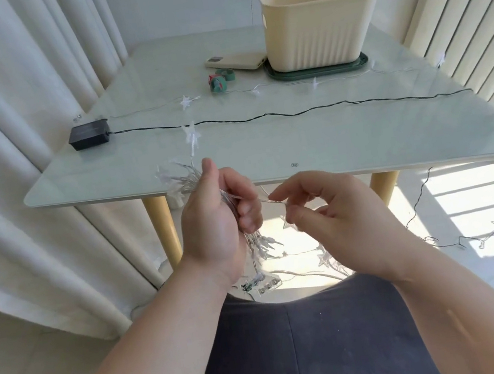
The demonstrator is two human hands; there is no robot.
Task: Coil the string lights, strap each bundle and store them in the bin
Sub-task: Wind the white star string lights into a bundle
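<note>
Most of star-light bundle (180,181) hidden inside left hand (212,221); made out only star tips fanning up-left above the thumb and more hanging below the fist. Couldn't count loops. Lost clear wire (264,200) against bright floor in places. Noted clear battery box (263,285) low down, partly cut off by dark lap. Couldn't see into bin (320,26).

Logged bundle just below near edge of table (361,142), off the top, long axis roughly vertical, leaning up-left. Traced clear wire near level from left fist rightward to right hand (334,215). Spotted loose star (192,134) on table above bundle, tail pointing toward near edge.

Left hand: back to camera, fingers curled tight round bundle, thumb up. Right hand: thumb and forefinger pinching clear wire, other fingers loosely bent. Bare forearms rising from bottom corners.

Also logged black battery box (89,134) at table's left, black wire (292,112) running left-right across top; bin far right on green tray (358,63); green straps (221,78) and cream slab (235,62) just left of bin.
</note>
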